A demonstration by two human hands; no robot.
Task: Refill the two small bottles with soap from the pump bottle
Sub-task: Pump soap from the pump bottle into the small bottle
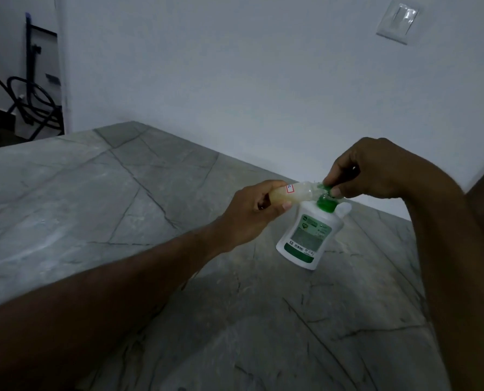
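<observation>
A white pump bottle [305, 235] with a green label and green pump head [326, 200] stands on the grey stone counter [94, 193]. My left hand [252, 213] grips a small clear bottle [381, 193] tipped sideways, with pale yellowish soap inside and a small red-edged sticker. Its mouth is against the green pump nozzle. My right hand [373, 170] is over the pump head, fingers pinched on the green top. Only one small bottle is in view.
The counter meets a white wall [235, 66] behind the bottle, with a wall switch plate [398, 22] at the upper right. Dark hoses and a frame [35, 103] stand on the floor beyond the counter's left end.
</observation>
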